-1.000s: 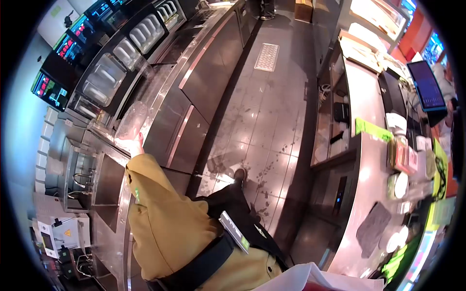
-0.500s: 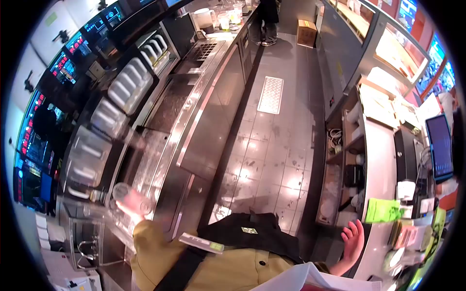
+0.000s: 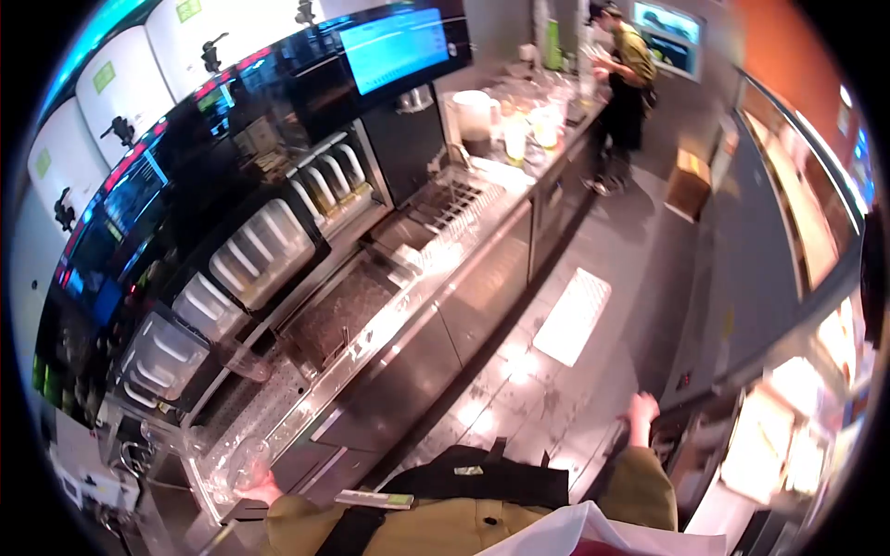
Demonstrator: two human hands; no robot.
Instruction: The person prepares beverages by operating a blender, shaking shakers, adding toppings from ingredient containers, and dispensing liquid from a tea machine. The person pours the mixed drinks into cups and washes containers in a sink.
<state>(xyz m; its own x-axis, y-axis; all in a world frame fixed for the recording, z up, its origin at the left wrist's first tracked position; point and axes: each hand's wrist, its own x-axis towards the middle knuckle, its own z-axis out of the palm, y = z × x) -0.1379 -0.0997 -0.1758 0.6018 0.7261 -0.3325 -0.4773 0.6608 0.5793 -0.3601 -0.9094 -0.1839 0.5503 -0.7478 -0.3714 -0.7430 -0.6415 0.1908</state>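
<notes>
At the lower left, my left hand (image 3: 263, 488) is closed round a clear plastic cup (image 3: 248, 461), over the near end of the steel counter (image 3: 320, 394). Other clear, shiny plastic lies or stands beside the cup; its shape is hard to make out. My right hand (image 3: 642, 408) is empty, held out over the floor to the right, its fingers partly apart and slightly bent. Another clear cup or jug (image 3: 247, 361) stands farther along the counter, below the row of clear bins with white handles (image 3: 261, 252).
A co-worker (image 3: 630, 74) stands at the counter's far end, near a large pitcher (image 3: 473, 116) and several cups. A cardboard box (image 3: 688, 185) sits on the floor behind. A pale floor plate (image 3: 573, 315) lies in the aisle. A screen (image 3: 394, 51) hangs above the counter.
My view has turned left and up, bringing the co-worker's upper body and the screen into sight. My left hand is lower in view with the cup; my right hand has swung forward, away from the right-hand counter.
</notes>
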